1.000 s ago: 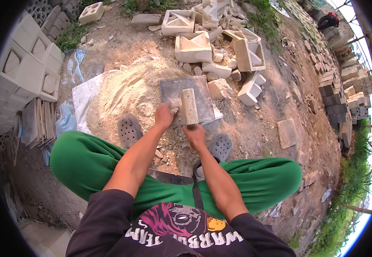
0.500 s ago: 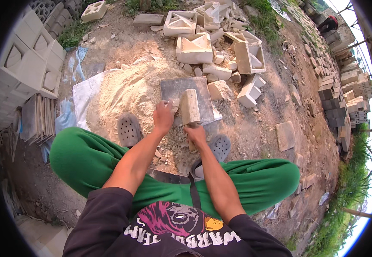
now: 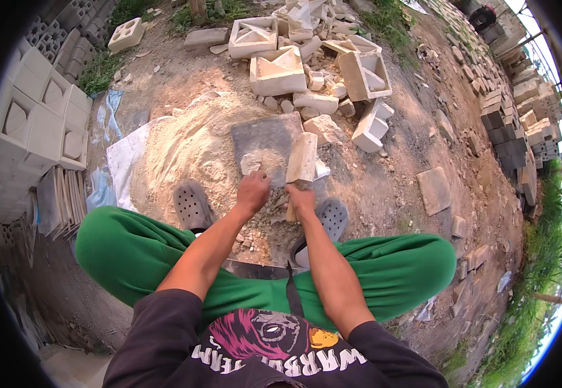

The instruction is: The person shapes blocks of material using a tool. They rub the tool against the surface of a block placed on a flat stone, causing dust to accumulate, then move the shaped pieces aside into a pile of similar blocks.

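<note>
My right hand (image 3: 302, 199) is closed round the handle of a dusty wooden mallet (image 3: 302, 157). The mallet's block-shaped head stands over the right part of a dark flat slab (image 3: 271, 131), and the handle's end pokes out below my fist. At the slab's near edge, my left hand (image 3: 254, 192) has its fingers curled against a pale broken chunk of block (image 3: 252, 163). Crumbs and small fragments lie under and between my hands. How firmly the left fingers grip the chunk is partly hidden.
A heap of pale crushed powder (image 3: 187, 145) spreads on a white sheet (image 3: 124, 155) to the left. Broken hollow blocks (image 3: 278, 71) are piled beyond the slab. Stacked blocks (image 3: 35, 123) stand far left. My grey clogs (image 3: 192, 204) flank the work spot.
The mallet has shifted right, off the slab's middle. My left hand has come down nearer me, against the pale chunk, which now shows plainly on the slab. The view has tilted slightly.
</note>
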`<state>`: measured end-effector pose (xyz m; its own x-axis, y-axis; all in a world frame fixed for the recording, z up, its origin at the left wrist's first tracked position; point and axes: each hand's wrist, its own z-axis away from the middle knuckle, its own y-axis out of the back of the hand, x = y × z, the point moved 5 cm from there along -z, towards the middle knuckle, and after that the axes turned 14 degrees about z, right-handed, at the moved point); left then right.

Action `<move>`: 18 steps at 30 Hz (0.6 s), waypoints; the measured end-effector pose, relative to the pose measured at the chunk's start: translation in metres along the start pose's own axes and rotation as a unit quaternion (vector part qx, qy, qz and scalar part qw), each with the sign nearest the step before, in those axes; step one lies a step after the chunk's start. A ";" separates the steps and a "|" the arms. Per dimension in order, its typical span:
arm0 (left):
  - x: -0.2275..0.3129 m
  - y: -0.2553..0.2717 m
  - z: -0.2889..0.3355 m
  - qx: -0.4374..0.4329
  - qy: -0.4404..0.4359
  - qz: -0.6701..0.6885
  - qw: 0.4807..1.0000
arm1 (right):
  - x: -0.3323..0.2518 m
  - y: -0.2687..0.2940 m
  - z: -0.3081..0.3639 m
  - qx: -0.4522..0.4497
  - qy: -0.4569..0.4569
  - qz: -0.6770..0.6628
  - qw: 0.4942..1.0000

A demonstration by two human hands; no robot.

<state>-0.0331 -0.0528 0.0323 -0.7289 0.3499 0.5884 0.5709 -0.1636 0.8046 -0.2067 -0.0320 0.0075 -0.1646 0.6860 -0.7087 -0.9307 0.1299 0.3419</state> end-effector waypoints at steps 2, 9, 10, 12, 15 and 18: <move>0.021 0.022 -0.012 0.085 -0.027 -0.028 0.996 | 0.008 0.008 -0.005 0.004 -0.026 0.115 0.993; -0.037 0.029 -0.007 0.137 0.087 0.030 0.986 | -0.022 -0.005 0.030 0.054 0.116 0.288 0.949; -0.030 0.030 -0.012 0.137 0.084 0.035 0.986 | -0.014 -0.007 0.020 0.050 0.097 0.291 0.950; -0.027 0.032 -0.015 0.089 0.158 0.096 0.979 | 0.002 -0.008 0.006 0.046 0.079 0.295 0.951; -0.020 0.044 -0.009 0.081 0.192 0.100 0.973 | 0.003 -0.008 0.005 0.077 0.138 0.227 0.961; -0.029 0.043 0.002 0.117 0.168 0.085 0.975 | -0.006 -0.012 0.007 0.007 0.066 0.306 0.950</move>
<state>0.0133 -0.0685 0.0499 -0.6767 0.0072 0.7362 0.7359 0.0353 0.6762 -0.1928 -0.0323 0.0119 -0.7142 0.5404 -0.4448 -0.6429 -0.2552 0.7222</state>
